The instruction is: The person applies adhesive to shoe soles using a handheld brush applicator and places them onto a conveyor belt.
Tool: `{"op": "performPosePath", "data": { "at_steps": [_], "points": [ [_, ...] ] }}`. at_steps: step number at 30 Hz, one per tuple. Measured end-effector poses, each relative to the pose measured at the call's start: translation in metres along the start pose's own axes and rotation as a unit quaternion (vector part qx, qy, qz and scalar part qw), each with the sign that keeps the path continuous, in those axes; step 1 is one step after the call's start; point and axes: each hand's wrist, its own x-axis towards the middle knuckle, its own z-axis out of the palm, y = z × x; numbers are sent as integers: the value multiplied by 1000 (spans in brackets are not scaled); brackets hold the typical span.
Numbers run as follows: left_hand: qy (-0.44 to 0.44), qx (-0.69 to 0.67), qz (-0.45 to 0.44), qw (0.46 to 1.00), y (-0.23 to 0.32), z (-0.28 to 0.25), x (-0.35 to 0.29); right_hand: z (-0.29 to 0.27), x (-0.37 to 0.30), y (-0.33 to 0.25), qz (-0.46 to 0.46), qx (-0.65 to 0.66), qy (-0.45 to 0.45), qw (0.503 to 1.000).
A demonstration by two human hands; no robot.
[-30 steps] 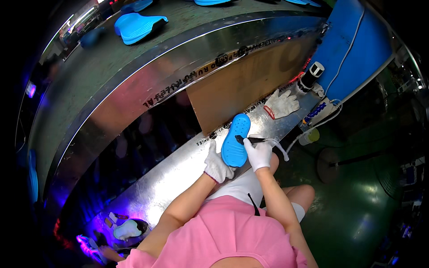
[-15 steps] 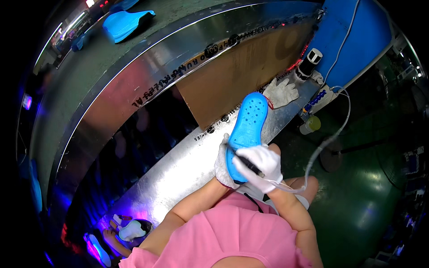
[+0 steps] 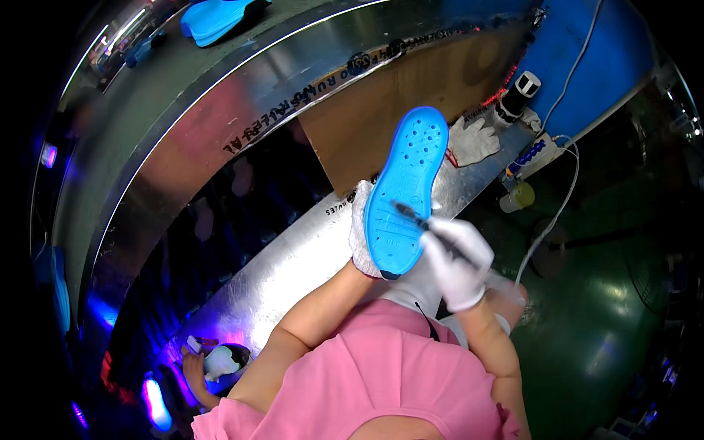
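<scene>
In front of me a bright blue shoe sole [image 3: 402, 187] stands tilted, its holed toe end pointing away and its ribbed inside facing up. My left hand [image 3: 358, 229], in a white knit glove, grips it along its left side and from beneath; most of those fingers are hidden. My right hand [image 3: 460, 260], also gloved and slightly blurred, is closed round a black pen-shaped tool [image 3: 419, 220] with a dark brush-like tip. That tip is over the middle of the sole; whether it touches, I cannot tell. A pale hose [image 3: 551, 224] runs down toward my right hand.
Beyond lie a metal bench [image 3: 293, 264], an upright cardboard sheet [image 3: 359, 132], a loose glove [image 3: 473, 141], a black-and-white bottle [image 3: 519, 97] and a yellow-lidded jar [image 3: 518, 196]. A green conveyor belt [image 3: 158, 99] carries another blue piece [image 3: 220, 20]. Another person's hand [image 3: 193, 370] is by a pale sole [image 3: 221, 361].
The sole and my left hand have moved up and away from me. My right hand has drawn back right from the heel, uncovering it, with the tool tip now over the sole's middle.
</scene>
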Motion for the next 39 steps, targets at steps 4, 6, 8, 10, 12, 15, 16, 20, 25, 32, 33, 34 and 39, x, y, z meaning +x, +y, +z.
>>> {"op": "performPosePath", "data": {
  "at_steps": [4, 6, 8, 10, 12, 15, 16, 20, 25, 32, 33, 34, 39],
  "points": [
    [-19, -52, -28, 998, 10, 0, 9, 4, -15, -20, 52, 111, -74, 990],
    [-39, -23, -17, 999, 16, 2, 8, -2, -5, -14, 213, 178, -20, 961],
    [-73, -5, -49, 996, 27, 4, 13, -4, -9, 7, 77, 104, -14, 991],
    [-52, 14, -120, 991, 36, 10, 13, -14, -8, 2, -127, 13, -139, 982],
    [-105, 0, -207, 973, 46, 18, 12, -20, -11, -13, -101, -27, -245, 964],
    [21, 138, -186, 973, 50, 19, 21, -17, -3, -1, -44, 100, -190, 976],
    [19, 135, -189, 972, 49, 21, 23, -16, -4, 0, 25, 127, -180, 975],
    [61, 356, -125, 924, 68, -7, 26, -15, 1, -30, -118, -84, -332, 932],
    [218, 427, -195, 856, 72, -7, 38, -16, 4, -6, -85, 1, -229, 970],
    [-151, 632, 31, 759, 83, 1, 41, -22, 8, -9, -59, 12, -191, 980],
    [-242, 662, 175, 687, 87, -8, 41, -23, 11, -18, -113, -31, -218, 969],
    [-142, 599, 34, 788, 93, -16, 43, -25, 9, -27, -137, -91, -252, 954],
    [-122, 557, -129, 811, 93, 0, 57, -30, 15, -14, -126, -56, -178, 974]
  ]
}}
